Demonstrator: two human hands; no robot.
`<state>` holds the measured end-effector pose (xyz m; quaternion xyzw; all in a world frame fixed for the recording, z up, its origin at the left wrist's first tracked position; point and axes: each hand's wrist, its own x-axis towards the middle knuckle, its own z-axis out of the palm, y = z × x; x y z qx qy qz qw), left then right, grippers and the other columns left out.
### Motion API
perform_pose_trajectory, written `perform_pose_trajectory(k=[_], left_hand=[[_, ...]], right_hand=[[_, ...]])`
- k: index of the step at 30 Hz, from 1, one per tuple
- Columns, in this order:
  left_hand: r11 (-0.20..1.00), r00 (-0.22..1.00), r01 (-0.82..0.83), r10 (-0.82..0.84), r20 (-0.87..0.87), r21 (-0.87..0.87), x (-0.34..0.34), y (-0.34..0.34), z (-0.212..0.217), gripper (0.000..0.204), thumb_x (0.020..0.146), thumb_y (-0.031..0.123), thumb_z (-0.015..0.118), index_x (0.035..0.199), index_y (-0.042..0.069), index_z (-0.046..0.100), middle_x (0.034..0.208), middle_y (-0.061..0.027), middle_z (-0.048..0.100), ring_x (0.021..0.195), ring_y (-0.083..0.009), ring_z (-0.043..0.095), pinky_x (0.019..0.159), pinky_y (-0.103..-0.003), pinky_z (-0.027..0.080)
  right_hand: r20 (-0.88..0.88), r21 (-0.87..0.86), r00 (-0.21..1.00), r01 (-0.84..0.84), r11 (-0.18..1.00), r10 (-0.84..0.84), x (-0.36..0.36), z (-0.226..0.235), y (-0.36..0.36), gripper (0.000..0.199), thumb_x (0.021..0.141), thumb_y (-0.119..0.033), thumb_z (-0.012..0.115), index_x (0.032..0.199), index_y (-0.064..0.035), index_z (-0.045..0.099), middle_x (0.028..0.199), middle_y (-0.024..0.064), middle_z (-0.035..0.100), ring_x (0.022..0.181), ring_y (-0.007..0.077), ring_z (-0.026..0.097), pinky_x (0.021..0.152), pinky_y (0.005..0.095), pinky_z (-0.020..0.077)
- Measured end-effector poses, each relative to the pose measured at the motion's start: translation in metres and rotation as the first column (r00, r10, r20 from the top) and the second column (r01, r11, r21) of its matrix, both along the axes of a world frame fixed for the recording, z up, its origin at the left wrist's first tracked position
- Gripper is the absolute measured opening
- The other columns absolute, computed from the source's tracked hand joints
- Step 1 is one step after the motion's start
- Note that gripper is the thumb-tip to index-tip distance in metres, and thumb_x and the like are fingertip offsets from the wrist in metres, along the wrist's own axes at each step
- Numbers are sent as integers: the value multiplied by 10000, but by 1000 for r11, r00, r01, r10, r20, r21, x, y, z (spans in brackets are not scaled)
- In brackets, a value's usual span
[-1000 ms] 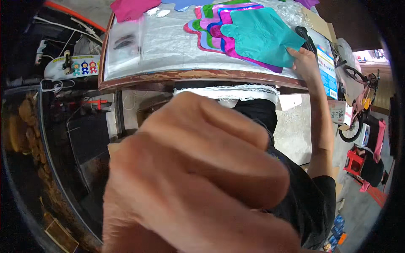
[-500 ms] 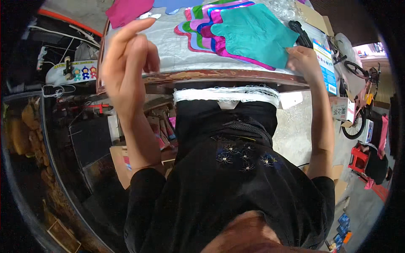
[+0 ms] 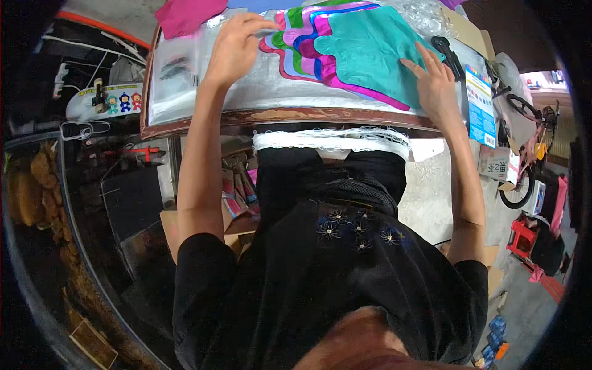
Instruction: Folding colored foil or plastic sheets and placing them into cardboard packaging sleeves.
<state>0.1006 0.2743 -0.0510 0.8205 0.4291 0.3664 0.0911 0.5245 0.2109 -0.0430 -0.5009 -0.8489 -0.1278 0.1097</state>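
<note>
Head view: a fanned stack of thin coloured sheets (image 3: 306,48) lies flat on the tabletop (image 3: 277,115), between the person's two hands, with a teal sheet (image 3: 364,55) on top. Wavy edges in red, green, lilac, blue and magenta step out from under it on the left, toward the left hand (image 3: 236,49). The teal sheet seems longest from side to side, its right end slanting toward the person and reaching under the right hand (image 3: 436,86). That right hand is the nearer of the two to the teal sheet: its fingers are spread apart over the right end, and the tips look to rest on the surface without pinching it. The left hand hangs just beside the stack's far left edges, its fingers bent, the thumb apart from them and nothing seen in its grasp; whether a fingertip touches an edge I cannot tell. Further left lies a clear bag (image 3: 176,68), with a magenta piece (image 3: 185,17) beyond it. Past the right hand are a black object (image 3: 449,58), too indistinct to name, and a blue and white package (image 3: 481,111).
</note>
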Motion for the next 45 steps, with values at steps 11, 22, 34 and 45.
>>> perform_pose_trajectory(k=[11,22,34,45], left_hand=[[993,997,62,-57,55,-97,-6,5,-9,434,811,-2,562,1193,149,703,1254,-142,627,1219,-331,555,1080,-420,418],[931,998,35,-17,52,-363,-2,-7,-3,658,740,104,639,1389,126,534,1328,-106,598,1283,-307,509,1101,-413,394],[952,997,67,-75,-16,-299,-2,-1,-13,763,733,146,660,1469,165,461,1384,-94,570,1279,-326,485,1105,-496,348],[946,994,47,-74,-74,-321,5,-10,0,871,747,137,718,1547,175,377,1457,-123,517,1357,-324,430,1154,-465,328]], right_hand=[[132,-133,989,79,988,-61,28,21,23,739,775,38,544,1488,-141,466,1538,167,440,1497,337,291,1233,538,167],[58,-240,998,30,970,-16,28,21,46,794,750,36,556,1515,-132,424,1508,174,477,1522,331,231,1256,538,68],[-278,-330,958,-33,943,-64,-12,11,49,737,810,-42,627,1513,-131,424,1471,213,506,1412,353,429,1212,450,258],[-415,-388,885,35,921,-209,-29,2,57,743,814,-54,657,1513,-82,406,1388,236,580,1294,374,555,1084,413,429]])
